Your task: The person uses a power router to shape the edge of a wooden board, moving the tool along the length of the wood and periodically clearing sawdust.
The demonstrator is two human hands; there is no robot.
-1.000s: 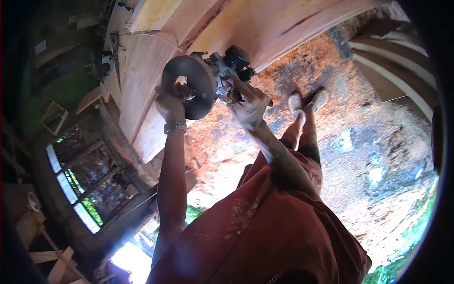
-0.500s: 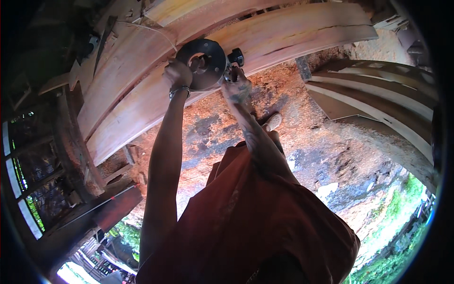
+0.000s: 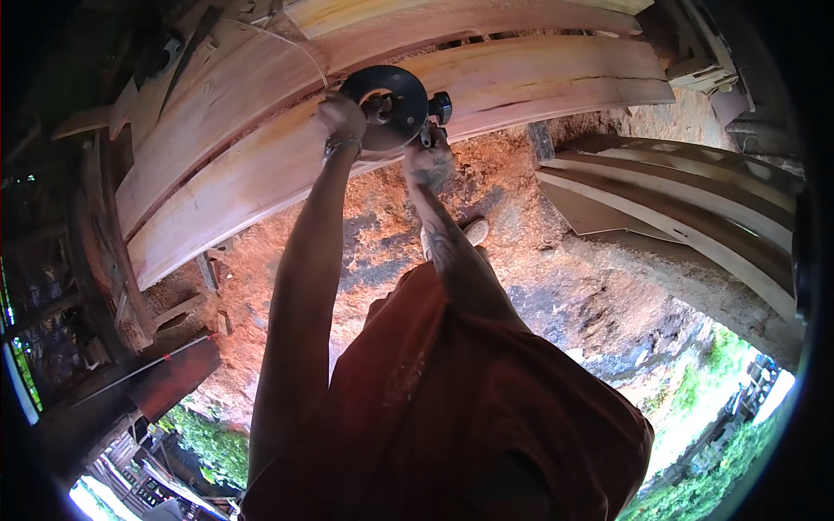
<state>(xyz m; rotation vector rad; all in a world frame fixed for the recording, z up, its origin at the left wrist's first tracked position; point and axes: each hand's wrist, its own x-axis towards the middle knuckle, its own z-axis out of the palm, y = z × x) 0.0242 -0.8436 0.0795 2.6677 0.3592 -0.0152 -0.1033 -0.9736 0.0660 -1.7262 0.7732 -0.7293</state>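
A power tool with a round, dark base plate [image 3: 401,91] and a black knob [image 3: 441,107] is held up against the pale, curved planks [image 3: 547,78]; whether it rests on them I cannot tell. The plate's underside with its centre opening faces me. My left hand [image 3: 340,117], with a watch at the wrist, is closed around the plate's left side. My right hand [image 3: 427,163] grips the tool below the knob, its fingers partly hidden by the tool.
More curved wooden strips [image 3: 678,208] lie at the right. Sawdust covers the ground [image 3: 521,252] around my feet. A rough timber upright [image 3: 117,269] and a dark reddish board [image 3: 174,382] are at the left, with wood scraps [image 3: 178,308] nearby. Greenery shows at the lower edges.
The view has shifted to take in more planks. The tool and both hands have moved up in the picture, and the plate has turned to face me more squarely.
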